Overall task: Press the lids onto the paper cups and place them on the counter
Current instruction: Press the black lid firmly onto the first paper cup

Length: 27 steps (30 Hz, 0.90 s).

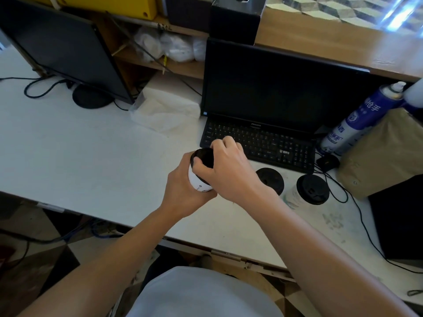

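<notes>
A white paper cup (198, 183) is held above the white counter (91, 161), with my left hand (183, 191) wrapped around its body. A black lid (204, 156) sits on the cup's rim, and my right hand (225, 170) grips it from above with fingers curled over its edge. To the right, two more paper cups stand on the counter with black lids on: one (271, 180) partly hidden behind my right wrist, the other (311, 189) further right.
A black keyboard (263, 145) and dark monitor (274, 88) stand just behind my hands. A second monitor (61, 49) is at the back left, a tissue pack (164, 108) between them. A blue spray can (357, 120), brown bag (384, 154) and cables crowd the right.
</notes>
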Each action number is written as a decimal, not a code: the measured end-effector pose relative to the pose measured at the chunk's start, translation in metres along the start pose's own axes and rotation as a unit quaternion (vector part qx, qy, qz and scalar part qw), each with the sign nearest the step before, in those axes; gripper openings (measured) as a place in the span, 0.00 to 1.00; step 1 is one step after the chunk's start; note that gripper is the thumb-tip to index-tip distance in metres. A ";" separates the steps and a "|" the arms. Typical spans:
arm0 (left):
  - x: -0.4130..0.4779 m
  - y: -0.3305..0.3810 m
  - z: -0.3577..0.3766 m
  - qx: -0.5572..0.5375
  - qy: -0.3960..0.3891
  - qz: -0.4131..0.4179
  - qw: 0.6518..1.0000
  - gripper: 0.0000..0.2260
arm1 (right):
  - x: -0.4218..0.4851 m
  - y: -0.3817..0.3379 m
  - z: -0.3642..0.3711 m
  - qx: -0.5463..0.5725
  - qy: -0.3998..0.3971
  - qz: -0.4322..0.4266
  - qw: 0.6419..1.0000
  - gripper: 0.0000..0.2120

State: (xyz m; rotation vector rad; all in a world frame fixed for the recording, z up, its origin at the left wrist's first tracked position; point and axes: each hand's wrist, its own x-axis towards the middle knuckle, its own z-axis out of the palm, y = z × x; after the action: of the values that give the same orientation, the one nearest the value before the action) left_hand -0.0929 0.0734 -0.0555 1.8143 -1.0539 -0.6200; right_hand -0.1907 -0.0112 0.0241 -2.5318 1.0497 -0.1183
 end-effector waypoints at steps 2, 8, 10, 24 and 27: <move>0.000 -0.001 -0.001 -0.033 -0.002 0.004 0.999 0.35 | -0.001 -0.002 -0.001 -0.013 0.033 -0.027 0.999 0.23; 0.009 -0.002 -0.014 -0.157 -0.143 -0.019 0.977 0.31 | 0.004 0.019 -0.013 0.023 -0.037 -0.131 0.990 0.23; 0.013 -0.002 -0.019 -0.167 -0.196 -0.027 0.966 0.30 | 0.004 0.027 -0.015 0.044 -0.057 -0.159 0.985 0.24; 0.008 0.001 0.000 0.021 0.136 0.071 0.988 0.35 | -0.015 0.007 0.012 0.213 0.064 0.014 0.975 0.36; 0.009 -0.002 0.005 0.060 0.140 0.057 0.987 0.34 | -0.014 -0.001 0.014 0.215 0.097 0.055 0.970 0.32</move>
State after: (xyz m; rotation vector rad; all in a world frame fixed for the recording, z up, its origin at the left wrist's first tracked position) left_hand -0.0916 0.0639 -0.0594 1.8653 -1.0125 -0.2278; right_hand -0.1970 0.0039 0.0126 -2.0981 1.0959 -0.5125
